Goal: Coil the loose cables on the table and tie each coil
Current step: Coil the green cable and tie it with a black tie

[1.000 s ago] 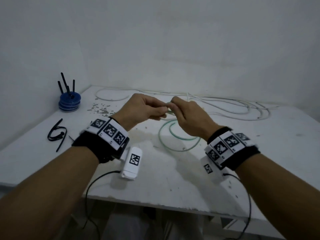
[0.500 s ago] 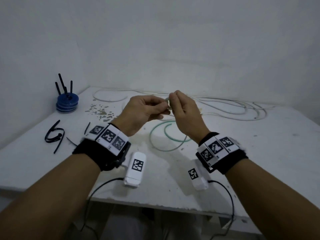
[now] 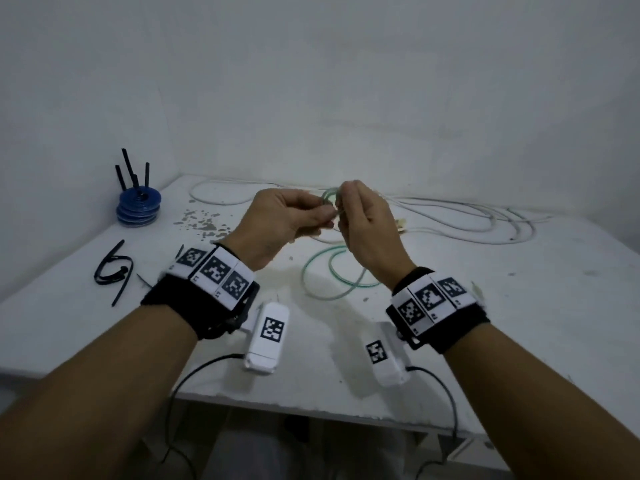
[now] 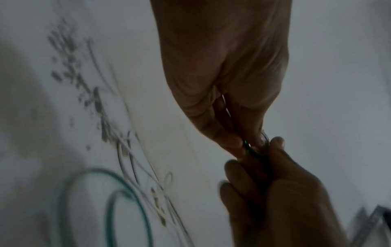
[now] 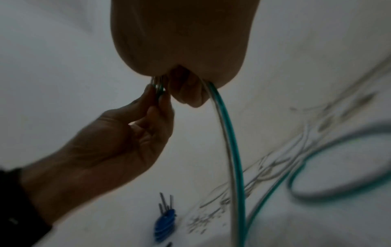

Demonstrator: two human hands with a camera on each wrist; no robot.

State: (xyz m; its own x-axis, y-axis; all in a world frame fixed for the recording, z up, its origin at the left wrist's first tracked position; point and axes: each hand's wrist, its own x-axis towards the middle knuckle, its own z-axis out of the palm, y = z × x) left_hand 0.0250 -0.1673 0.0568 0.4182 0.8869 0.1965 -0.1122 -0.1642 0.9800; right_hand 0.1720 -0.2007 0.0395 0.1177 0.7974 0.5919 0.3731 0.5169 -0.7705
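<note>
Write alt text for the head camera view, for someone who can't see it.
Two hands raised over a white table pinch a small coil of green cable between them, the left hand meeting the right hand at the fingertips. The rest of the green cable loops on the table below; white cables sprawl behind, with black ties at left.

You're working in a bare workshop corner: a scuffed white counter (image 3: 519,323) is sitting against plain walls, carrying black cable ties (image 3: 112,270), stacked blue discs (image 3: 138,206) and white cables (image 3: 450,216).
</note>
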